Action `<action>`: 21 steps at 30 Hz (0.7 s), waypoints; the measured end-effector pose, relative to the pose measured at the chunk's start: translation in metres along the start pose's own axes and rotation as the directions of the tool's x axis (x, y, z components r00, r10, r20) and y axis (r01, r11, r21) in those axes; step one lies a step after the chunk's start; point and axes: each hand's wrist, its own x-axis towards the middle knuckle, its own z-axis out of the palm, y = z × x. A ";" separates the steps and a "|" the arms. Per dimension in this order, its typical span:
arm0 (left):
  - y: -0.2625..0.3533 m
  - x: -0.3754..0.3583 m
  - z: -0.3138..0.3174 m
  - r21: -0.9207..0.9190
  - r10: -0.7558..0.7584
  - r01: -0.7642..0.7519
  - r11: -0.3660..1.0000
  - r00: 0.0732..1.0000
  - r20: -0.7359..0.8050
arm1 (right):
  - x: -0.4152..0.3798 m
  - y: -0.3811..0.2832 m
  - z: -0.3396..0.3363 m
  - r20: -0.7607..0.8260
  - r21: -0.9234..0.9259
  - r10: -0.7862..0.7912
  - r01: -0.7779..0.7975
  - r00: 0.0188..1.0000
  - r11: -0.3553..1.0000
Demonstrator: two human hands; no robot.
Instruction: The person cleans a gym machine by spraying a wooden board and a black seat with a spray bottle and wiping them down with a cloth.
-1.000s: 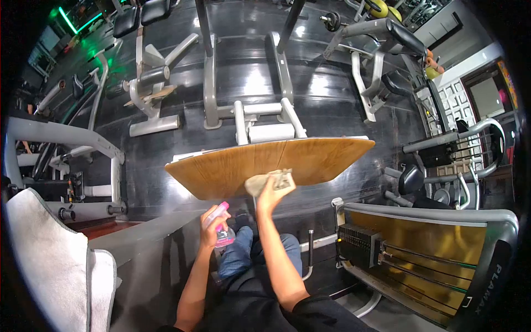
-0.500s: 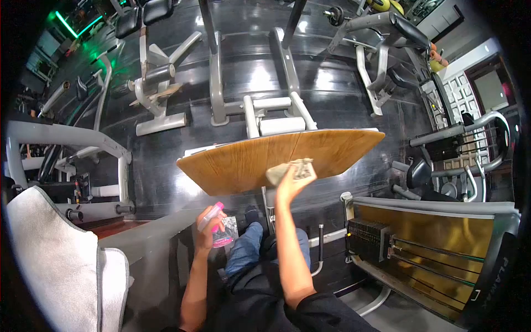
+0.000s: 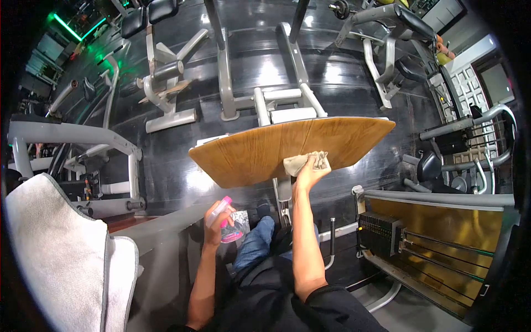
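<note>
My right hand (image 3: 313,172) presses a crumpled beige cloth (image 3: 296,165) against the lower middle of a wooden board (image 3: 254,155), which is attached to a light grey metal frame (image 3: 293,114). Down to the left, my left hand (image 3: 215,224) is wrapped round a clear spray bottle (image 3: 233,229) with a pink top and pink liquid. The bottle is held upright, apart from the board, near my leg.
Light grey towels (image 3: 61,249) hang at the lower left. A machine with a weight stack (image 3: 379,232) stands at the lower right. More gym machines (image 3: 166,94) surround the dark floor (image 3: 265,72), including a bench (image 3: 412,22) at the upper right.
The view has shifted, so the board and both hands appear further right. My right hand still holds the cloth on the board, and my left hand still holds the bottle.
</note>
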 end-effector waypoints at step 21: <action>0.004 0.002 -0.024 -0.071 0.025 -0.032 0.997 0.994 -0.109 | -0.088 -0.013 0.043 0.155 0.029 -0.212 0.210 0.965 0.977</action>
